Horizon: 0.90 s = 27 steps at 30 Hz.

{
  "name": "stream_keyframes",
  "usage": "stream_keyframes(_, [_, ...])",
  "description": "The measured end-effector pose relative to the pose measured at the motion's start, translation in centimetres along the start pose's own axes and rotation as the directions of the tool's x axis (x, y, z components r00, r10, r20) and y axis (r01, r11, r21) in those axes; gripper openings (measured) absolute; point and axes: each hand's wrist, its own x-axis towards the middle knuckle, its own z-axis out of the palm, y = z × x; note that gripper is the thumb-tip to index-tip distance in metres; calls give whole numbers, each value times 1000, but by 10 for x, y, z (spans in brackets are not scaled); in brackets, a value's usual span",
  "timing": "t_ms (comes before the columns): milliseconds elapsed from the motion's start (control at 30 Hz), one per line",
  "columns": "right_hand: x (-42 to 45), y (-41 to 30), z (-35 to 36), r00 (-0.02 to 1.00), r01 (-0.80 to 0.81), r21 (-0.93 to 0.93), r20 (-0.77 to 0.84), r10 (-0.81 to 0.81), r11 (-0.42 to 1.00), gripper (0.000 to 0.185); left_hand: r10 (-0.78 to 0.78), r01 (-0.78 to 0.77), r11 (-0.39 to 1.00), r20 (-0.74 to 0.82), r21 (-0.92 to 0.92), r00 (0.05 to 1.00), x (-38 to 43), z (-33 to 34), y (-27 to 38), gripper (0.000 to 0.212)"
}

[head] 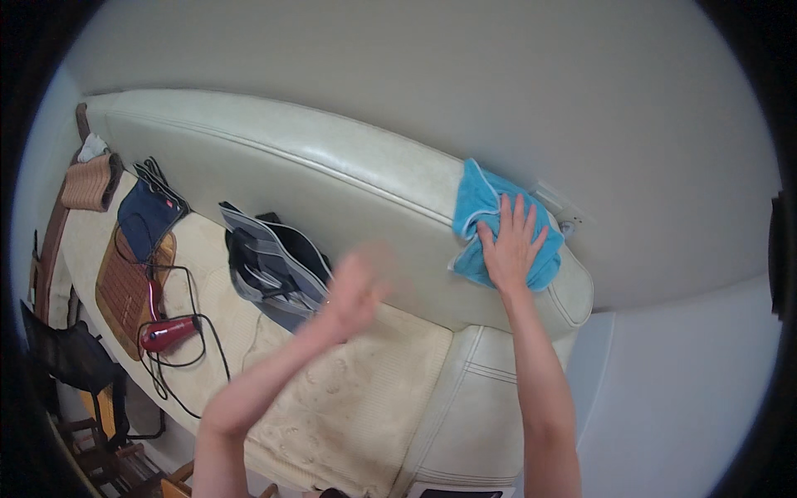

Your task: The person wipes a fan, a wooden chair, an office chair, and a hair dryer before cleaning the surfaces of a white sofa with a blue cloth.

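Note:
My right hand lies flat with fingers spread on a blue towel with white edging. Bunched and partly folded, the towel rests over the top of the pale leather sofa backrest, near its right end. My left hand is blurred in front of the backrest, and its fingers look curled. Whether it holds anything cannot be made out. Just beyond the left wrist stands an open grey and dark-blue fabric bag with cables and other items inside; the wrist hides part of it.
A red hair dryer with a looping black cord lies on the cream seat cover. Beside it are a brown woven mat and a dark-blue bag. A wall socket sits behind the towel. A sofa armrest is at right.

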Motion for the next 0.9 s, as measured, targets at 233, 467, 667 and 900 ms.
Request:
stream_keyframes(233, [54,-131,6,985,158,45,65,-161,986,66,-494,333,700,93,632,864,107,-86,-105,99])
stream_keyframes(467, [52,-89,3,855,484,255,64,-514,837,60,-591,320,699,263,640,763,117,-87,-101,115])
stream_keyframes(667, [14,-33,-8,986,127,61,99,-132,990,56,-539,282,703,230,653,810,114,-81,-108,125])
stream_keyframes(900, [47,-146,15,993,110,-2,32,-110,994,54,-405,244,755,141,609,903,104,-77,-118,122])
